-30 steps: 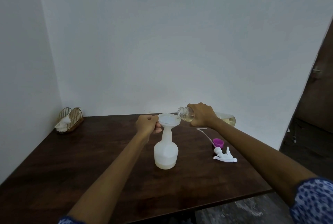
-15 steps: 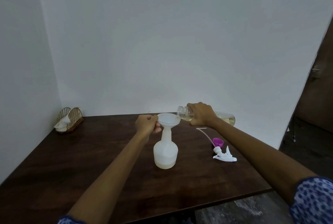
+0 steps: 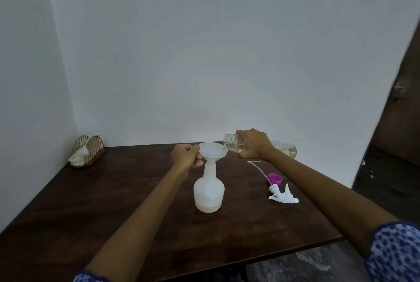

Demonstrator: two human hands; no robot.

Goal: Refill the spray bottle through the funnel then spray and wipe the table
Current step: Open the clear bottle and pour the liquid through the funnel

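A white translucent spray bottle stands in the middle of the dark wooden table, with a shallow layer of pale liquid at its bottom. A white funnel sits in its neck. My left hand grips the funnel's left rim. My right hand holds a clear refill bottle of yellowish liquid, tipped almost flat, its open mouth over the funnel's right edge. The white trigger spray head with its thin tube lies on the table to the right.
A purple cap lies beside the spray head. A gold wire holder with white cloth or paper stands at the table's back left corner against the wall. The table's right edge drops to a floor and a dark door.
Hardly anything differs. Both hands hold the same pose, with the refill bottle still tipped over the funnel.
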